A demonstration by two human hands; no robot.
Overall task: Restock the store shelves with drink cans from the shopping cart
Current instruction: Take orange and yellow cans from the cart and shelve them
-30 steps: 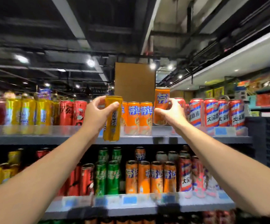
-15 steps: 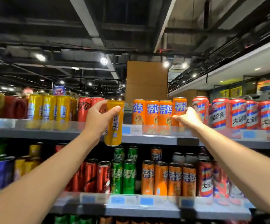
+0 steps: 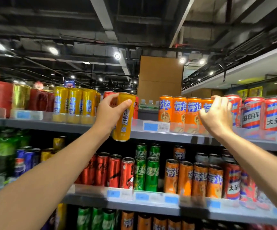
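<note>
Fingers, left: thumb and fingers of my left hand (image 3: pixel 111 112) wrap the upper half of a yellow can (image 3: pixel 123 118), held upright in front of the top shelf (image 3: pixel 151 136) edge, its base hanging below the shelf lip.
Fingers, right: my right hand (image 3: pixel 216 115) is loosely spread and holds nothing; its fingertips sit at the last can of the orange row (image 3: pixel 182 113), where that row meets the red-and-blue cans (image 3: pixel 272 115).
Why the yellow can waits: I judge it belongs with the yellow row (image 3: pixel 74 103) standing to the left on the same shelf, beyond the red cans (image 3: pixel 107 94) partly hidden behind my hand, so I keep it raised at shelf height, label facing me, ready to slot in.
Why the right hand lingers: likely steadying the end orange can so the row stays flush against its neighbours.
Change from a second ago: the orange can my right hand then held above the shelf now stands in line with the others, and the fingers that gripped it have let go.
Change, left side: the yellow can hangs much as it did, grip unchanged.
Task's goods: one can shelved, one in my left hand; the cart is out of view.
Below: the lower shelf (image 3: pixel 151 205) carries red, green and orange cans.
</note>
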